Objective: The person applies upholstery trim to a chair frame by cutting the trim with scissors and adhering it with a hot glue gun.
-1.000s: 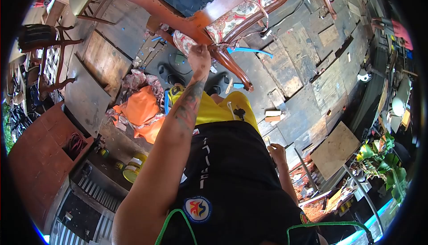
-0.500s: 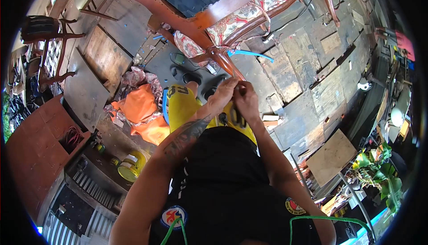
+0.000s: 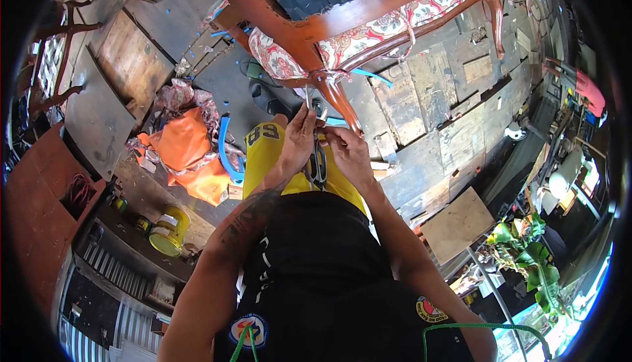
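Observation:
Over my lap, my left hand (image 3: 299,137) is closed around the blade part of a pair of scissors (image 3: 318,172). Their dark handle loops hang toward my waist, and a metal tip shows past my fingers. Close beside it, my right hand (image 3: 349,155) has its fingers pinched together; what lies in them is too small to make out. Just beyond both hands stands the curved wooden leg (image 3: 339,102) of an upholstered sofa (image 3: 309,29). Red-and-white patterned fabric (image 3: 368,43) covers its lower edge.
Orange cloth (image 3: 184,141) lies heaped on the left, beside a blue strip (image 3: 227,151). A yellow bucket (image 3: 169,232) stands lower left. Patchy wooden boards (image 3: 454,131) cover the floor on the right, near a loose panel (image 3: 457,225) and a leafy plant (image 3: 536,260).
My hands have shifted left and drawn a little apart. The scissors, earlier by my right hand, now hang between both hands. The view has turned slightly to the right.

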`<action>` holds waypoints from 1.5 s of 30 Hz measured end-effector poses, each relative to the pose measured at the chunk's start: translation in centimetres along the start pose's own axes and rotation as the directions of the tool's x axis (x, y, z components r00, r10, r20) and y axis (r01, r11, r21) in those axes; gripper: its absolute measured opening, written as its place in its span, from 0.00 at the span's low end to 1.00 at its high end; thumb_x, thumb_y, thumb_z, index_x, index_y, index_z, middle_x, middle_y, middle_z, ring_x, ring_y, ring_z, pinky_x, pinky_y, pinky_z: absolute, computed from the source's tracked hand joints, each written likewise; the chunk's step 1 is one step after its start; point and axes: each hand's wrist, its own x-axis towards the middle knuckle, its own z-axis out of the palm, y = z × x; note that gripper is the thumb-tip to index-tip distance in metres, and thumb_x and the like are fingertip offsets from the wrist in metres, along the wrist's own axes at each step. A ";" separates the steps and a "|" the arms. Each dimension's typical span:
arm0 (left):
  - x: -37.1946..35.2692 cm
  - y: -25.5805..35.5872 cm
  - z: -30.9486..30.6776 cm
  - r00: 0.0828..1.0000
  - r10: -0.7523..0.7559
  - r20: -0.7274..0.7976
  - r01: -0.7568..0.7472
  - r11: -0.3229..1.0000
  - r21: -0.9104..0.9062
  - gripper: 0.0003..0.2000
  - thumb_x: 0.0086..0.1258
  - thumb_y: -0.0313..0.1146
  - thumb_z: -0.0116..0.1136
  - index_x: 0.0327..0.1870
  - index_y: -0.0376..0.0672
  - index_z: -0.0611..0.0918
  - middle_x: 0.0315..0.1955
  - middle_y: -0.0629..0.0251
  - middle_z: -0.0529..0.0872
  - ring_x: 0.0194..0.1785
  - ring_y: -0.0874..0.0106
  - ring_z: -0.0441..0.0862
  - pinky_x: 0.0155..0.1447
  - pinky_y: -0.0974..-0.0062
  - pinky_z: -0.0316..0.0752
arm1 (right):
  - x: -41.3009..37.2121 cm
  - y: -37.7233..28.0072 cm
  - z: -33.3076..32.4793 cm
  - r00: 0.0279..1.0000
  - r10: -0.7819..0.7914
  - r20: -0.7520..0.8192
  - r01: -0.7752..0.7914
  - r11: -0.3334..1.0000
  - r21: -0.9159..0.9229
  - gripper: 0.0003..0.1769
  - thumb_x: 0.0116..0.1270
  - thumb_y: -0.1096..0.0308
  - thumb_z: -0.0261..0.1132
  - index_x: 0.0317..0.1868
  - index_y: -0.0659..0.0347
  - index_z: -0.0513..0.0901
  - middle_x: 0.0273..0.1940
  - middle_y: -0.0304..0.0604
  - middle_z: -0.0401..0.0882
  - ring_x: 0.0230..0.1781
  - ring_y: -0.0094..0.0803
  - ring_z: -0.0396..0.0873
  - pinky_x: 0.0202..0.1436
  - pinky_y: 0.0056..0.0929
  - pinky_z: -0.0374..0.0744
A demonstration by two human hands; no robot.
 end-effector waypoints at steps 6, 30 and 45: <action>0.9 2.8 0.7 0.996 -0.073 -0.049 0.078 0.990 0.119 0.28 0.88 0.41 0.50 0.86 0.53 0.62 0.43 0.66 0.81 0.43 0.76 0.83 0.42 0.77 0.85 | 1.8 0.9 -1.1 0.979 0.190 -0.068 -0.194 0.979 -0.067 0.14 0.81 0.73 0.64 0.62 0.68 0.85 0.43 0.41 0.90 0.41 0.23 0.88 0.45 0.24 0.86; 6.0 3.3 2.3 0.996 -0.015 0.091 0.029 0.987 -0.161 0.27 0.88 0.30 0.47 0.83 0.35 0.62 0.44 0.61 0.88 0.44 0.77 0.87 0.51 0.77 0.85 | 15.4 0.5 -0.6 0.963 -0.210 -0.166 0.148 0.934 -0.324 0.14 0.77 0.75 0.65 0.60 0.59 0.87 0.45 0.50 0.85 0.45 0.45 0.85 0.47 0.40 0.83; 6.9 7.6 1.4 0.979 -0.139 0.146 0.166 0.967 -0.193 0.24 0.87 0.32 0.51 0.79 0.35 0.71 0.48 0.57 0.88 0.45 0.70 0.87 0.53 0.72 0.85 | 15.8 0.2 -0.5 0.962 -0.221 -0.159 0.146 0.911 -0.386 0.16 0.75 0.79 0.66 0.60 0.60 0.89 0.51 0.51 0.87 0.53 0.45 0.87 0.54 0.39 0.85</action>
